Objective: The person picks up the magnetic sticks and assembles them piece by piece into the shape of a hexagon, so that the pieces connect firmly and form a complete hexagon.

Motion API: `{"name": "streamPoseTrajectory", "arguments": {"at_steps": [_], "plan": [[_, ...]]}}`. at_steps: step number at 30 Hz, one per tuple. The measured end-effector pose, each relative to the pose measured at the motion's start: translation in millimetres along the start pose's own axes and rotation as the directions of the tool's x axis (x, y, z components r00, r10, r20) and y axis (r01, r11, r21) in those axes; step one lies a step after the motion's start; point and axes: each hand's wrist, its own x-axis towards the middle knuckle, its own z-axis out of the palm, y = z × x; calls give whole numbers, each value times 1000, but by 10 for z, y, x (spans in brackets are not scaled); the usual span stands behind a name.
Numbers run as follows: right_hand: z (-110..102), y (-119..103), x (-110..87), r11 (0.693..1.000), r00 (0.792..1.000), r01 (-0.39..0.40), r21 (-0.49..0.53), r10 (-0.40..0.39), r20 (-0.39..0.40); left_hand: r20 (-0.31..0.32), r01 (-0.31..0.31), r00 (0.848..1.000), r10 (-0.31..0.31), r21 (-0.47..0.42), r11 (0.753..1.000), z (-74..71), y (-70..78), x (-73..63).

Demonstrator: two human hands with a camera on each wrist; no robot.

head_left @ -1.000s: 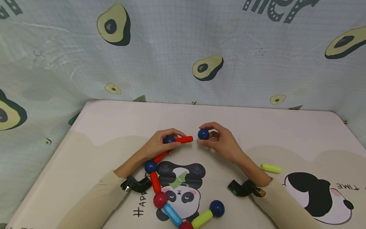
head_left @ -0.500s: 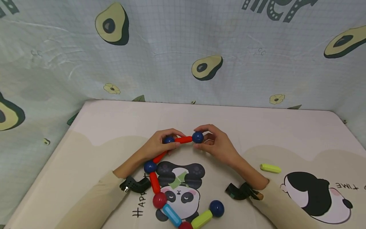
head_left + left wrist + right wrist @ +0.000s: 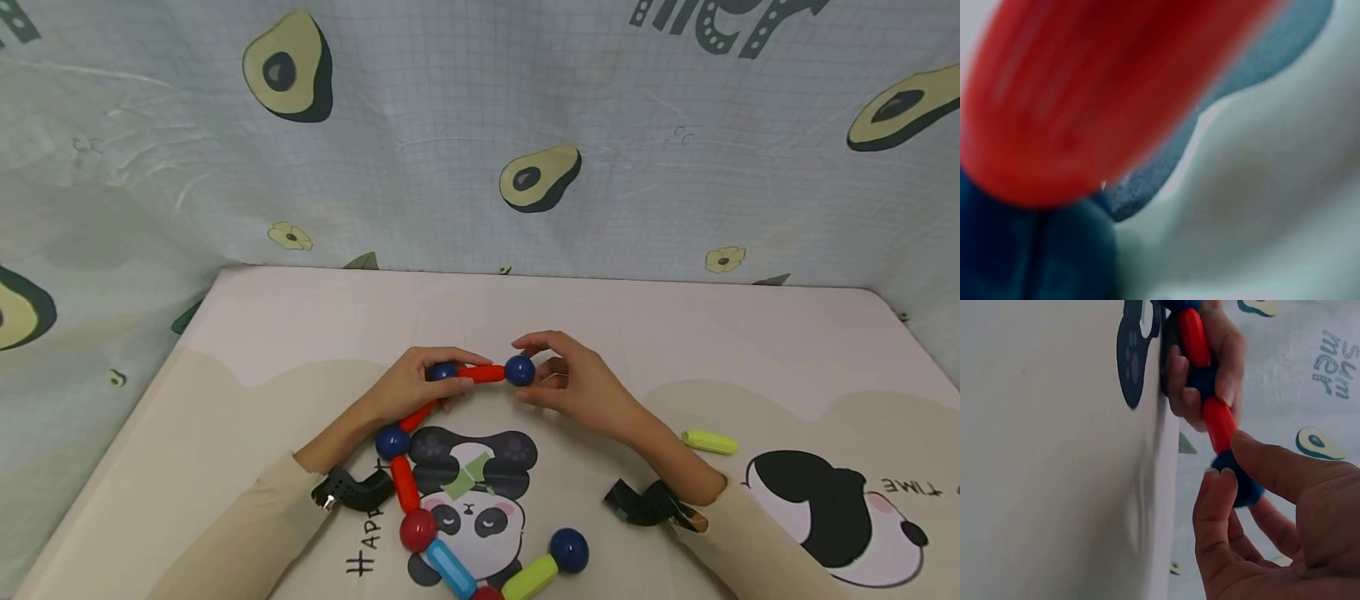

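My left hand (image 3: 405, 382) grips a blue ball (image 3: 442, 372) in a chain of toy building rods and balls, thumb and fingers round it. From that ball a red rod (image 3: 483, 373) points right, with another blue ball (image 3: 520, 371) on its end. Around this end ball the fingers and thumb of my right hand (image 3: 583, 387) are spread, with small gaps in the head view. The right wrist view shows the end ball (image 3: 1249, 487) meeting the red rod (image 3: 1219, 425). Close up in the left wrist view, a red rod (image 3: 1085, 106) meets a blue ball (image 3: 1029, 250).
The chain runs down through a blue ball (image 3: 392, 442), a red rod (image 3: 405, 485), a red ball (image 3: 417, 530) and a blue rod (image 3: 451, 568) to a yellow-green rod (image 3: 530, 577) and blue ball (image 3: 569, 551). A loose yellow-green rod (image 3: 710, 442) lies right on the table (image 3: 300, 317).
My right hand has brought the blue ball left onto the red rod's end. Its fingers have since spread and drawn slightly right, while the ball stays on the rod. The left hand keeps its grip.
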Motion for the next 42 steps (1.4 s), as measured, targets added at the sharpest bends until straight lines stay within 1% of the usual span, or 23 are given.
{"name": "streamPoseTrajectory", "arguments": {"at_steps": [4,6,9,11,15,19,23,27,30,37,42], "plan": [[-177,-15,-163,994,1000,12,-107,-12,2,10,-11,1000,11,-1,1000,4,12,-7],[-282,-6,-267,986,999,32,-163,-33,-7,20,-19,1000,19,-6,1000,6,12,-6],[-445,23,-435,971,997,62,-233,-72,-34,34,-31,999,31,-13,999,5,8,-2],[-546,46,-545,961,994,68,-266,-87,-61,39,-34,999,35,-15,999,4,6,0],[-725,97,-758,941,990,60,-332,-99,-104,39,-36,999,36,-1,999,-10,-7,0],[-881,186,-971,917,989,30,-399,-85,-120,42,-39,998,38,9,999,-22,-5,3],[-1014,335,-1178,896,991,-9,-443,-51,-124,45,-38,998,38,17,999,-28,9,12],[-1092,491,-1335,884,992,-19,-467,-43,-121,47,-35,998,33,23,999,-30,20,18],[-1117,558,-1396,885,991,-39,-463,-23,-128,47,-36,998,35,29,999,-30,23,21],[-1136,613,-1456,906,991,-103,-410,57,-123,48,-24,999,22,37,999,-22,19,6],[-1136,656,-1481,917,990,-125,-380,88,-114,50,-29,998,27,35,999,-16,5,-1]]}}
